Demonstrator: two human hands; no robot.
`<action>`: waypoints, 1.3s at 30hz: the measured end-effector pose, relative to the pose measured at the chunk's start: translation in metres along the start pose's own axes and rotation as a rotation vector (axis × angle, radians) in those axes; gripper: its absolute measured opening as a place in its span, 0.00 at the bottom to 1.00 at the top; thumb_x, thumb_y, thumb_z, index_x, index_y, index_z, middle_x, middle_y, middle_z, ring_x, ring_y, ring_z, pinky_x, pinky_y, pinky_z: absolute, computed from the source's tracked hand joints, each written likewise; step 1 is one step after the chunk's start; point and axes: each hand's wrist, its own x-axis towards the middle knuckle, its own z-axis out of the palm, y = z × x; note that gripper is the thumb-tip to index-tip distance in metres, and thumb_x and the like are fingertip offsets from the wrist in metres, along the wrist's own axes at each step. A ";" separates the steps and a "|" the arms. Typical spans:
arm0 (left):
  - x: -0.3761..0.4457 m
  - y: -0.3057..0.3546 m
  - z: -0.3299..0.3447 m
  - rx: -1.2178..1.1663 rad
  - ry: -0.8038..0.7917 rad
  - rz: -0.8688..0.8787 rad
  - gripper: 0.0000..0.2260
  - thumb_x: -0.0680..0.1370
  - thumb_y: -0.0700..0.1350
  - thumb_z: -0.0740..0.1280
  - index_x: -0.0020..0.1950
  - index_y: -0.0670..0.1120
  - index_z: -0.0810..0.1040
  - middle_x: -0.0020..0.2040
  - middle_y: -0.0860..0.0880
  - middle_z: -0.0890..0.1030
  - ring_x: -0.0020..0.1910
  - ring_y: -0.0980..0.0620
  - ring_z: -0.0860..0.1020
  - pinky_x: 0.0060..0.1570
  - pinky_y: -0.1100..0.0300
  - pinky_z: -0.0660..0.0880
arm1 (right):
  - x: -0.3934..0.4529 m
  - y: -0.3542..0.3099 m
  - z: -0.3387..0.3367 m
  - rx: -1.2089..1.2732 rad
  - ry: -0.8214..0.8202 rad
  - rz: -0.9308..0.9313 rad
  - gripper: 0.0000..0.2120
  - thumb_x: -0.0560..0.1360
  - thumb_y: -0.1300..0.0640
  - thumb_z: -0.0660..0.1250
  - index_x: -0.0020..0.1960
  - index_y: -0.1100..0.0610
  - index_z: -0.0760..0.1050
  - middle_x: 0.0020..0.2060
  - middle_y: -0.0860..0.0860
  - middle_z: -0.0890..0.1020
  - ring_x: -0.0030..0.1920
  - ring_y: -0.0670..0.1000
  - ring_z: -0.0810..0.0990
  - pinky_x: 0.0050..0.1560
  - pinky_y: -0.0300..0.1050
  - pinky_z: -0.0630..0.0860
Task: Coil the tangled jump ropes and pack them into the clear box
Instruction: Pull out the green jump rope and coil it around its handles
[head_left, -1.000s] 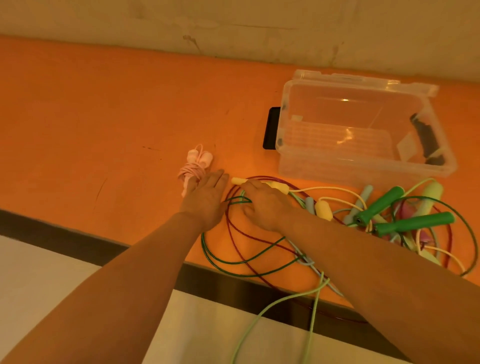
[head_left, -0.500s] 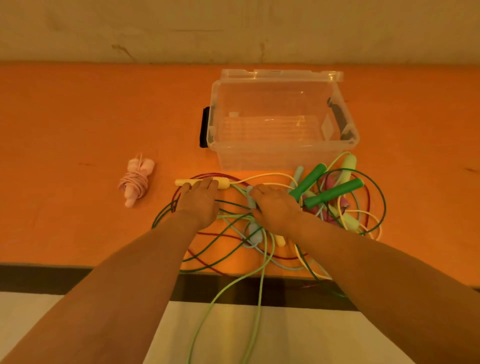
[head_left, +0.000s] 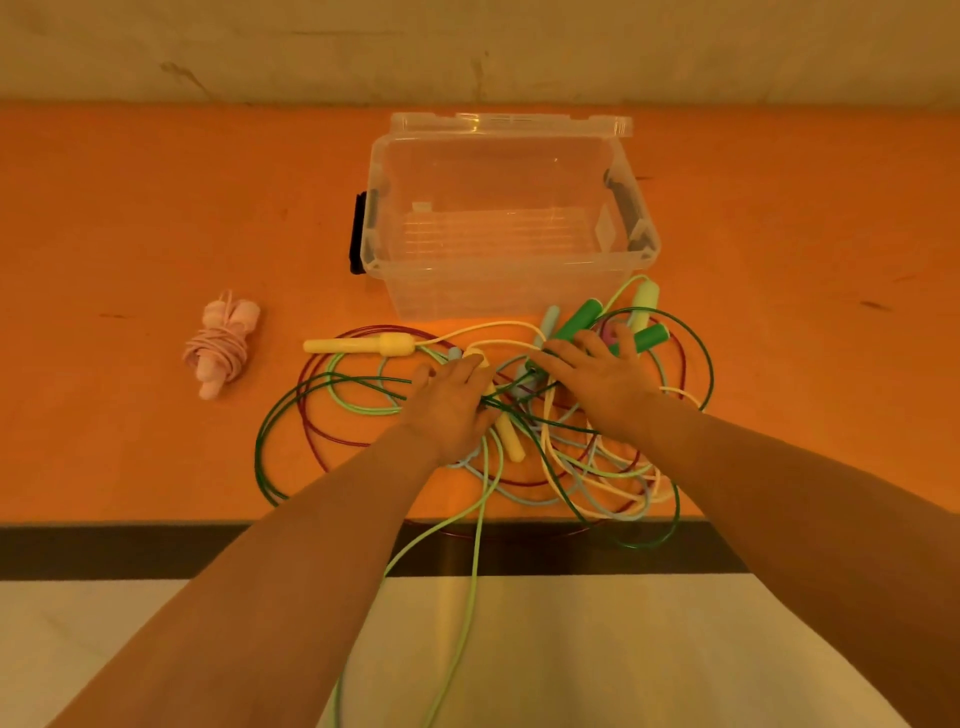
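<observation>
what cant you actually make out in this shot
Head view only:
- Whether left hand grips the yellow handle: palm hides it.
- What right hand touches: its back covers the tangled ropes.
- Light green cord end: cut off by bottom edge.

Change over the last second: the left hand (head_left: 449, 402) left the spot beside the coiled pink rope (head_left: 221, 343) and settled on the tangle near a yellow handle (head_left: 506, 423). The right hand (head_left: 597, 376) shifted rightward, its fingers spread against the green handles (head_left: 576, 322). The other yellow handle (head_left: 358, 345) now lay uncovered.
</observation>
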 end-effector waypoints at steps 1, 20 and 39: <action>-0.001 0.002 0.001 0.018 -0.019 0.012 0.24 0.81 0.56 0.55 0.76 0.50 0.57 0.78 0.49 0.53 0.75 0.48 0.54 0.69 0.47 0.51 | 0.001 -0.001 0.000 -0.023 0.024 0.001 0.38 0.77 0.58 0.63 0.77 0.49 0.42 0.75 0.49 0.53 0.73 0.56 0.53 0.70 0.64 0.49; -0.015 0.002 -0.002 0.084 -0.019 -0.013 0.22 0.81 0.53 0.57 0.73 0.49 0.61 0.78 0.49 0.54 0.74 0.48 0.57 0.68 0.48 0.53 | 0.001 0.011 0.004 0.289 0.105 0.004 0.20 0.73 0.50 0.69 0.61 0.56 0.69 0.59 0.54 0.72 0.58 0.55 0.73 0.52 0.47 0.67; -0.035 0.031 -0.080 -0.153 0.149 0.024 0.15 0.78 0.40 0.62 0.64 0.42 0.64 0.51 0.40 0.78 0.42 0.41 0.74 0.34 0.54 0.63 | -0.036 0.007 -0.053 0.377 0.394 -0.095 0.19 0.72 0.58 0.69 0.60 0.59 0.72 0.56 0.56 0.73 0.53 0.58 0.75 0.44 0.46 0.66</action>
